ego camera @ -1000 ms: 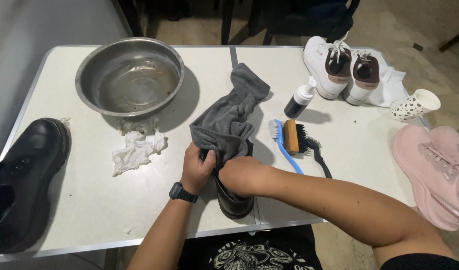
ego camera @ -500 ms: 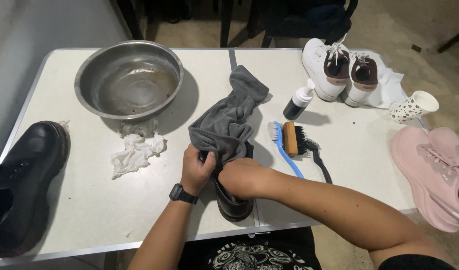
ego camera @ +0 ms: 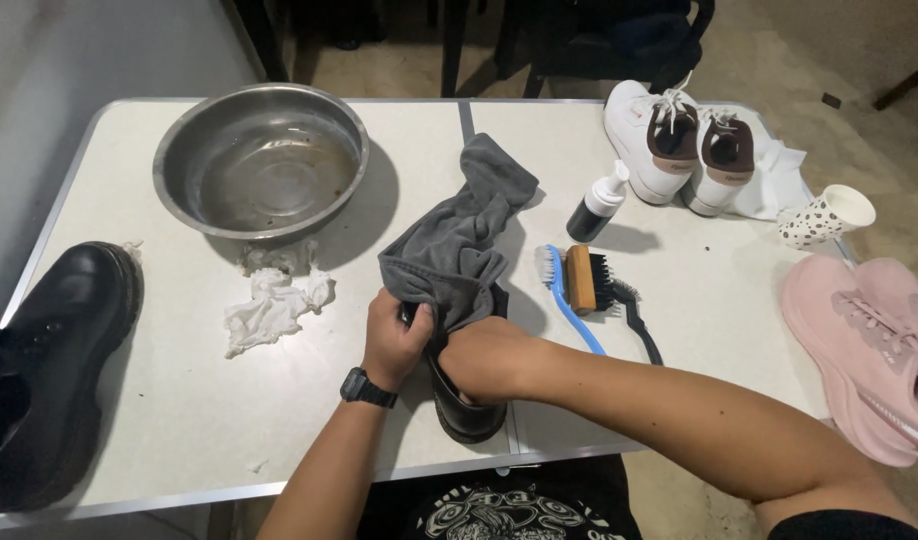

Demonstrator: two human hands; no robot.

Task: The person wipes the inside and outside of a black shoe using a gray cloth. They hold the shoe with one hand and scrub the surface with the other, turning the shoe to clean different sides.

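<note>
A: Near the front edge of the white folding table, both hands are on one black shoe. Right hand is clamped over the shoe's top, pinning it down. Left hand is closed around a bunch of the grey cloth, pressed against the shoe's side.

B: Why that split?

A: My guess is that one hand steadies while the other rubs. The cloth's loose end trails away across the table toward the far side, so only the bunched part touches the shoe.

B: Watch?

A: Black wristwatch, on the left wrist.

B: Counts. Shoes?

A: Black: two, the held one plus another black shoe at the left table edge, well apart. White sneakers: two, side by side at the far right corner on a white cloth. Pink sneakers: two as far as I can tell, off the table's right side, partly cut by the frame.

B: Brushes?

A: Two. Blue-handled brush and a wooden-backed brush with a black handle, lying touching each other just right of the hands, within easy reach.

B: Rest?

A: One steel bowl far left, some water in it. One crumpled white tissue just in front of it. One small dark bottle with a white pump top beside the cloth. One spotted paper cup on its side at the right edge.
</note>
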